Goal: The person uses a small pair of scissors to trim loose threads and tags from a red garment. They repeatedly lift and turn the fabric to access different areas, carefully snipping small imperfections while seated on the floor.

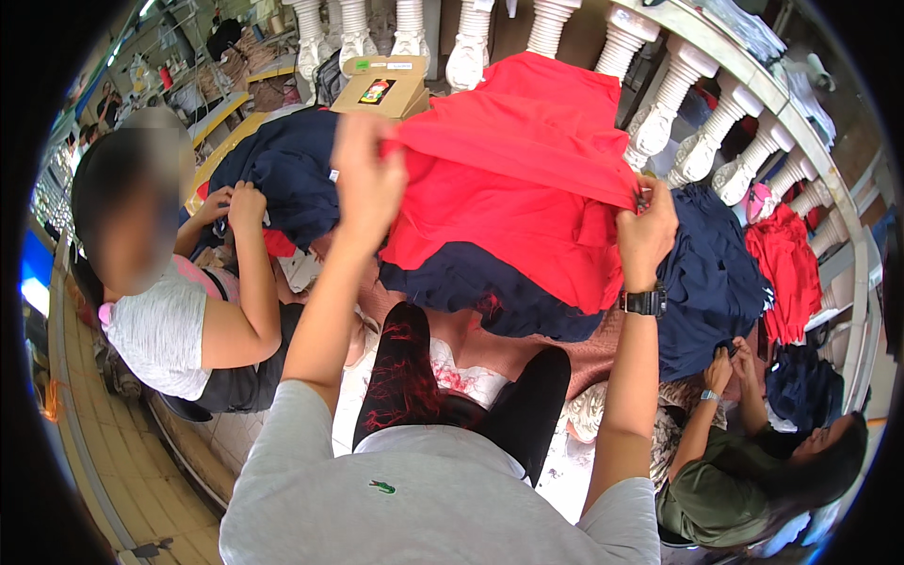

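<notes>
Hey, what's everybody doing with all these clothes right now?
The person wearing the camera holds up a red fabric garment with a navy hem, stretched between the left hand and the right hand, which wears a black wristwatch. To the left, a co-worker in a grey top handles a dark navy garment. At lower right, another person in an olive shirt works on a second navy pile.

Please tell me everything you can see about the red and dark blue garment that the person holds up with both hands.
The garment looks like soft knit cloth, mostly bright red with a dark navy band along its lower edge. It is held up and stretched wide, its top edge folded over. The left hand grips its upper left corner; the right hand, above a black wristwatch, pinches the right edge. It hangs over piles of navy cloth.
</notes>
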